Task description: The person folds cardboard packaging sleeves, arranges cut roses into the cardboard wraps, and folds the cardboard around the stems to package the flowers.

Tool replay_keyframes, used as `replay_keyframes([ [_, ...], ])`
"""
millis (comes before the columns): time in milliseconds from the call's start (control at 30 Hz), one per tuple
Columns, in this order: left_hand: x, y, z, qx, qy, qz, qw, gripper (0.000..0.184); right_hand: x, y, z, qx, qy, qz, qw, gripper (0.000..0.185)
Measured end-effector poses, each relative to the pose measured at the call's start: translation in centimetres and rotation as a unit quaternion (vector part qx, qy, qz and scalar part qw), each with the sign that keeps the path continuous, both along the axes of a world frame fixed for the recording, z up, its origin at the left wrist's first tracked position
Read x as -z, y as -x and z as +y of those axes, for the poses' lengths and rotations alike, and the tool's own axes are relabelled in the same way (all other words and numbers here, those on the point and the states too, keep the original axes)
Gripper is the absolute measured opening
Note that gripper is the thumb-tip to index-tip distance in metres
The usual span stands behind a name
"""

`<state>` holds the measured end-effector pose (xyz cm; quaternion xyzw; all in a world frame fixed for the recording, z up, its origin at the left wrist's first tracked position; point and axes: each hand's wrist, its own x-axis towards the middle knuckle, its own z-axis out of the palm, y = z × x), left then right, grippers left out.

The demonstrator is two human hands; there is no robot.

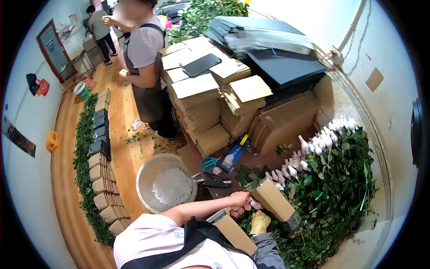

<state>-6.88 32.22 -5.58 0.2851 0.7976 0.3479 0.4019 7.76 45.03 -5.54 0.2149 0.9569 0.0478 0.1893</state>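
My left hand, bare, has its fingers closed at a pale wrapped rose bud. Close to its right is my right hand, in a yellowish glove, fingers curled; what it grips, if anything, is hidden among leaves. Pink rose heads show just under my left hand. An upright cardboard sleeve leans beside both hands, and another cardboard piece lies against my apron. White-wrapped buds on leafy stems are heaped to the right.
Scissors, a blue box and black tools lie ahead. A white bin stands left. Behind are stacked cardboard, a phone and black sheets. A person stands beyond; another person is farther back.
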Motion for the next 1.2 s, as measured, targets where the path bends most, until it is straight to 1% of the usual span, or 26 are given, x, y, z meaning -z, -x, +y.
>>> replay_keyframes([
  [33,-0.2,-0.1,0.5,0.012,0.027,-0.008,1.000,0.029,-0.3,0.2,-0.1,0.020,0.004,0.012,1.000,0.031],
  [67,-0.1,-0.4,0.8,0.015,0.027,-0.007,1.000,0.029,-0.8,0.1,-0.1,0.014,0.012,-0.009,1.000,0.030],
  [133,0.2,-0.5,0.7,0.029,0.036,0.123,0.991,0.031,0.4,0.0,0.2,0.033,0.006,-0.007,0.999,0.029],
  [200,0.2,-1.0,0.4,0.008,0.020,0.142,0.990,0.029,1.4,0.1,0.4,0.065,0.008,-0.028,0.997,0.029],
  [233,0.1,-1.2,0.1,-0.010,0.003,0.157,0.988,0.028,1.8,-0.1,0.5,0.059,0.011,-0.027,0.998,0.029],
  [300,-0.4,-1.1,0.3,-0.032,0.022,0.150,0.988,0.026,2.3,-0.6,0.5,0.035,-0.021,0.032,0.999,0.028],
  [333,-1.5,-0.8,0.4,-0.033,0.036,0.083,0.995,0.025,-0.3,-0.9,-0.7,0.003,-0.030,0.120,0.992,0.025],
  [367,-2.2,-0.5,0.6,-0.034,0.047,0.016,0.998,0.025,-0.6,-1.0,-0.7,-0.002,-0.020,0.136,0.991,0.025],
  [400,-0.4,-1.2,1.0,-0.068,0.014,0.071,0.995,0.027,-0.3,-0.8,-0.6,0.000,-0.008,0.126,0.992,0.024],
  [433,0.0,-1.9,1.1,-0.126,0.001,0.021,0.992,0.028,-0.1,-0.7,-0.4,0.005,0.003,0.114,0.993,0.024],
  [500,0.8,-2.6,0.8,-0.189,-0.063,-0.008,0.980,0.026,0.1,-0.6,-0.2,0.010,0.017,0.106,0.994,0.023],
  [533,1.1,-2.7,0.8,-0.214,-0.054,-0.011,0.975,0.027,0.1,-0.5,-0.2,0.012,0.021,0.104,0.994,0.023],
  [567,1.4,-2.7,0.7,-0.215,-0.055,-0.016,0.975,0.027,0.2,-0.5,-0.1,0.013,0.025,0.103,0.994,0.023],
  [667,1.0,-2.8,-0.1,-0.290,-0.097,-0.007,0.952,0.028,0.1,-0.5,-0.2,0.017,0.034,0.096,0.995,0.022],
  [700,0.1,-2.8,-0.7,-0.303,-0.113,0.016,0.946,0.029,0.1,-0.3,-0.3,0.017,0.036,0.096,0.995,0.021],
  [767,2.4,-1.9,-0.3,-0.397,-0.092,0.108,0.907,0.029,0.1,-0.2,-0.4,0.016,0.041,0.097,0.994,0.021],
  [833,-1.5,1.3,-3.3,-0.386,-0.098,0.073,0.914,0.029,0.1,-0.2,-0.6,0.019,0.047,0.099,0.994,0.020],
  [900,-0.3,1.6,-5.4,-0.252,-0.166,0.187,0.935,0.029,-0.2,-0.6,-0.3,0.018,0.063,0.116,0.991,0.019],
  [933,1.1,1.8,-6.2,-0.164,-0.197,0.199,0.946,0.027,-0.4,-1.6,0.0,0.024,0.070,0.124,0.989,0.019],
  [967,-1.4,0.8,-6.6,-0.259,-0.165,-0.004,0.952,0.023,-0.6,-2.0,0.5,0.028,0.075,0.132,0.988,0.019],
  [1033,0.3,1.8,-7.3,-0.182,-0.128,-0.053,0.973,0.020,-1.4,-1.8,0.4,0.028,0.086,0.151,0.984,0.018],
  [1067,0.5,2.1,-7.1,-0.125,-0.156,-0.014,0.980,0.019,-1.7,-1.3,0.2,0.025,0.084,0.157,0.984,0.018],
  [1100,0.7,1.9,-6.0,-0.099,-0.163,0.029,0.981,0.020,-1.6,-1.0,0.0,0.023,0.086,0.153,0.984,0.017],
  [1133,0.6,1.5,-5.8,-0.075,-0.178,0.006,0.981,0.023,-1.3,-0.2,-0.1,0.015,0.095,0.156,0.983,0.017],
  [1167,-1.1,1.3,-5.0,-0.015,-0.113,0.040,0.993,0.029,-1.2,-0.7,-0.3,0.020,0.101,0.149,0.984,0.017],
  [1200,-6.1,0.4,-3.7,-0.030,-0.089,-0.171,0.981,0.028,-1.0,-1.0,-0.5,0.025,0.095,0.136,0.986,0.017],
])
